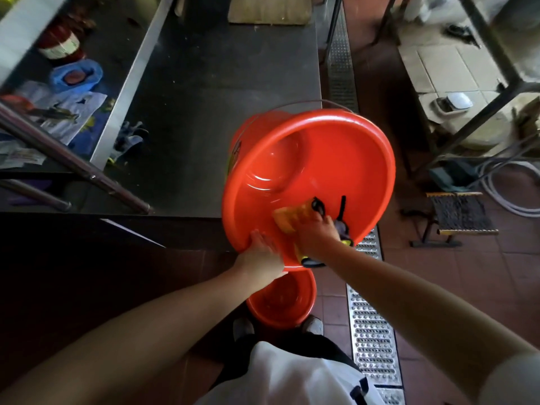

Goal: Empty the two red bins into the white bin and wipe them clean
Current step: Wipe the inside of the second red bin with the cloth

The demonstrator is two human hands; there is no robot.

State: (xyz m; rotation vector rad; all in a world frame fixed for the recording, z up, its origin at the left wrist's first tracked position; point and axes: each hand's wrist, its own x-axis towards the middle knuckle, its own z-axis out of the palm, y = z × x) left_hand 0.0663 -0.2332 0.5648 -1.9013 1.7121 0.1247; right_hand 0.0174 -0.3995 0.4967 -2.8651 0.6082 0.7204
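A second red bin (pixel 282 302) stands on the floor at 6 o'clock, by the feet. Above it the left hand (pixel 260 255) grips the near rim of a tilted red bin (pixel 309 171), at centre, while the right hand (pixel 317 235) presses a yellow cloth (pixel 289 219) inside. A steel table (pixel 204 97) lies at 11 o'clock.

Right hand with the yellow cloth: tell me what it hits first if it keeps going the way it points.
The right hand presses a yellow cloth against the inner wall of the tilted red plastic bin, pointing deeper in. Going straight on, it would probably meet the bin's round bottom first, though depth is hard to judge.
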